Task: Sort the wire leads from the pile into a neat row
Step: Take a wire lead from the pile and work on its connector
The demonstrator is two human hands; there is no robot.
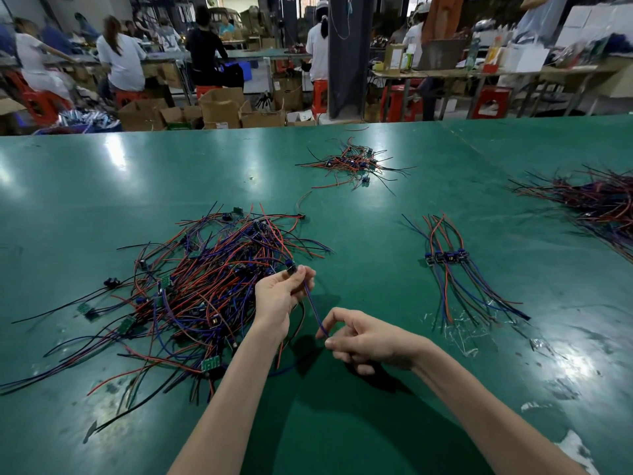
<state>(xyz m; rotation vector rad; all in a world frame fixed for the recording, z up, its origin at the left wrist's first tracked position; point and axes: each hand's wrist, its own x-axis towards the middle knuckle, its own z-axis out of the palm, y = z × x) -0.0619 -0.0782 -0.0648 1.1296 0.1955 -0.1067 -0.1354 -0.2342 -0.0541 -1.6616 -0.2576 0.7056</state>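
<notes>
1. Pile: a tangled heap of red, blue and black leads with small green boards mixed in, on the left half of the worktop. It is large, so I'd judge most of the sorting is not yet done.
2. Left hand: at the pile's right fringe. Its fingertips pinch the blue connector of one lead, raised just off the heap.
3. Held lead: its blue wire runs diagonally from the connector, down and right toward the near edge.
4. Right hand: thumb and forefinger pinch the lower stretch of that wire, and the other fingers are loosely curled. The lead is strung between both hands.
5. Row: a few leads laid side by side right of centre, connectors lined up across and tails fanning toward the near edge.
   - It lies to the right of both hands, and the right hand is nearer.
   - The row's leads run far-to-near, so I'd judge the held lead needs swinging to match, with the connector at the far end.
6. Other heaps: a small one toward the far edge and a bigger one at the right edge.
7. Containers: none on the worktop. There are cardboard boxes on the floor beyond the far edge, contents unclear.
</notes>
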